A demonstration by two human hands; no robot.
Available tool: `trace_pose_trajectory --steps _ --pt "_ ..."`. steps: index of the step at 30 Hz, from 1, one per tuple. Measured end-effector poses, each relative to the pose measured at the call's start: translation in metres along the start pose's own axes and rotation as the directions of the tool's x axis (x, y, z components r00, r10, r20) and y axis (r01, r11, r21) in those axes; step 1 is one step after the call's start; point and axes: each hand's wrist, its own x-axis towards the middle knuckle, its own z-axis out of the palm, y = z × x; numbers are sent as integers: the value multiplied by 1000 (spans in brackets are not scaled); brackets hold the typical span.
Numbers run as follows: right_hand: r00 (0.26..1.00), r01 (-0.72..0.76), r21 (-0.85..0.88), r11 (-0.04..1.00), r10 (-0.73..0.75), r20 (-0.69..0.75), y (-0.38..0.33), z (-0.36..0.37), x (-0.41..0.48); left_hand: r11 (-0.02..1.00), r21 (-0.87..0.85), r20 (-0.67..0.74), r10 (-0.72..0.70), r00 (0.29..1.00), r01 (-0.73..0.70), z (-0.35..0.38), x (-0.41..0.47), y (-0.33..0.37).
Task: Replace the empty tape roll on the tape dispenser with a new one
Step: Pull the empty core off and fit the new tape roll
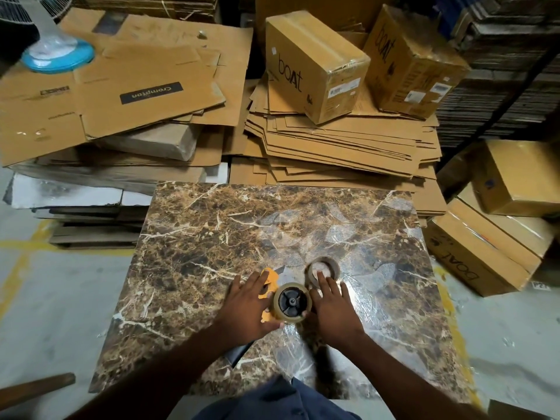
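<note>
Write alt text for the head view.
Both hands press a tape roll onto a yellow tape dispenser lying on a marble-patterned table: left hand, right hand. An empty cardboard core lies just behind.

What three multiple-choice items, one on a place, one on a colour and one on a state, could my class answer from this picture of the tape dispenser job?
1. Where does the loose cardboard tape core lie?
A. On the marbled tabletop, beyond the right hand
B. On a boAt carton
C. On the floor

2. What colour is the tape dispenser body?
A. Blue
B. Yellow-orange
C. Red

3. What is on the dispenser's black hub?
A. Nothing
B. A tape roll
C. A string spool

Answers: 1 A, the core sits on the table just past the fingertips. 2 B, yellow-orange shows beside the left hand. 3 B, a roll rings the hub.
</note>
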Motion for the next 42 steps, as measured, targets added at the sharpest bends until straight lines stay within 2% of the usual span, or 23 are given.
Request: trace_pose_trajectory --steps 3,8,12,16,20,26,30,35,42 --pt "1000 -14 -2 1000 14 -3 -5 3 2 999 6 4 -33 999 33 2 -4 7" --pt "1000 -1 -24 1000 1 -30 -9 4 3 984 124 -23 -129 991 130 12 -5 24" --pt "1000 0 -43 999 -2 -26 -9 2 2 960 59 -28 -272 962 273 15 0 48" --pt "999 16 -47 999 -18 -27 -11 -1 3 942 57 -13 -330 944 330 7 15 49" --pt "1000 19 11 1000 -18 -10 -13 -4 6 946 -64 68 -314 947 318 7 29 39" --pt "967 249 24 968 -249 44 -34 -26 25 949 -209 31 -234 972 235 11 26 20" --pt "961 259 -23 966 -255 103 -41 -41 49 938 -310 -15 -170 985 157 20 24 6" --pt "951 279 -36 960 -271 151 -43 -50 64 920 -359 -30 -181 983 159 29 24 -6" --pt "931 294 -46 955 -276 237 -36 -58 75 925 -350 -50 -177 983 149 33 26 -12"
